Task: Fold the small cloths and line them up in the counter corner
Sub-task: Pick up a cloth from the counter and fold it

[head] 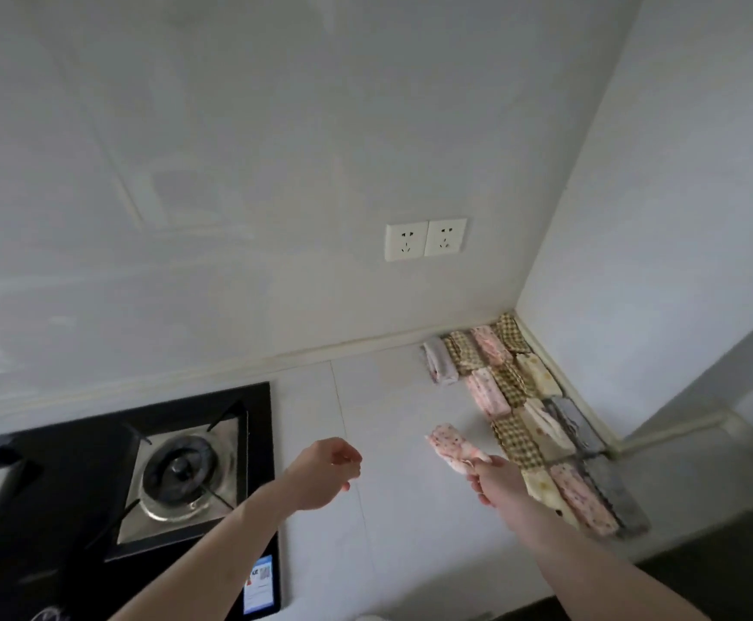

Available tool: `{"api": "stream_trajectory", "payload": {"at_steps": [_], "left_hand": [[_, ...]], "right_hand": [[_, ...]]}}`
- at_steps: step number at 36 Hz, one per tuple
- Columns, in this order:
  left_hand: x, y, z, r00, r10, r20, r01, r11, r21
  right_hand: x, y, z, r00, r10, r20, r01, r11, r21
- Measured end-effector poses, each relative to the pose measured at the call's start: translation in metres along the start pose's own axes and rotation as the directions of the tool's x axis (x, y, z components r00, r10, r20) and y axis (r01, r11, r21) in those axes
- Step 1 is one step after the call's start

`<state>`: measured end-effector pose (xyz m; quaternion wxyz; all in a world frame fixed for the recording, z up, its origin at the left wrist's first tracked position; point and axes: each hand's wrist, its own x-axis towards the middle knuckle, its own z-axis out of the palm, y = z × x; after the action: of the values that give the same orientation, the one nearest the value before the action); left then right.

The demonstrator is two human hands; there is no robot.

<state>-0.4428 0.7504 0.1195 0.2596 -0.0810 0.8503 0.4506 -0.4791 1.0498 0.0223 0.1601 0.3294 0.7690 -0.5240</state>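
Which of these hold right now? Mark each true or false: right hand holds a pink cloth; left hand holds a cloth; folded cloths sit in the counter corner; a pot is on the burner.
1. The right hand holds a pink cloth. True.
2. The left hand holds a cloth. False: it holds nothing.
3. Folded cloths sit in the counter corner. True.
4. A pot is on the burner. False: the burner is bare.

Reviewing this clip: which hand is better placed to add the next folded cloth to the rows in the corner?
Right. The right hand already pinches the folded pink cloth beside the rows of folded cloths. The left hand holds nothing and hangs nearer the stove.
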Motion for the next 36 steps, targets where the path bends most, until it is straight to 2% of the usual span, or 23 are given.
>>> {"api": "stream_trajectory", "payload": {"at_steps": [6, 10, 15, 19, 24, 30, 32, 36], "left_hand": [[0.004, 0.000, 0.002, 0.996, -0.035, -0.084, 0.035, 0.999, -0.013], [0.005, -0.004, 0.006, 0.993, -0.058, -0.103, 0.055, 0.998, -0.029], [0.008, -0.012, 0.005, 0.991, -0.094, -0.098, 0.091, 0.995, -0.032], [0.010, -0.019, 0.002, 0.986, -0.120, -0.114, 0.116, 0.993, -0.037], [0.014, -0.028, -0.002, 0.981, -0.144, -0.132, 0.141, 0.989, -0.034], [0.013, -0.035, -0.001, 0.984, -0.141, -0.108, 0.141, 0.990, -0.012], [0.009, -0.039, -0.003, 0.985, -0.139, -0.100, 0.139, 0.990, -0.006], [-0.006, -0.051, -0.010, 0.982, -0.153, -0.108, 0.151, 0.988, -0.021]], "right_hand": [[0.039, -0.040, -0.001, 0.999, -0.042, 0.005, 0.041, 0.997, 0.072], [0.062, -0.051, 0.008, 0.998, -0.061, 0.008, 0.060, 0.997, 0.039], [0.092, -0.021, 0.018, 0.995, 0.082, 0.052, -0.075, 0.989, -0.124], [0.102, -0.010, 0.028, 0.987, 0.155, 0.048, -0.146, 0.976, -0.159], [0.121, -0.021, 0.032, 0.984, 0.157, 0.082, -0.142, 0.976, -0.165], [0.105, -0.047, 0.034, 0.987, 0.154, 0.041, -0.152, 0.987, -0.047], [0.097, -0.042, 0.036, 0.989, 0.147, 0.003, -0.147, 0.987, -0.062], [0.087, -0.007, 0.052, 0.993, 0.104, -0.049, -0.112, 0.973, -0.202]]}}
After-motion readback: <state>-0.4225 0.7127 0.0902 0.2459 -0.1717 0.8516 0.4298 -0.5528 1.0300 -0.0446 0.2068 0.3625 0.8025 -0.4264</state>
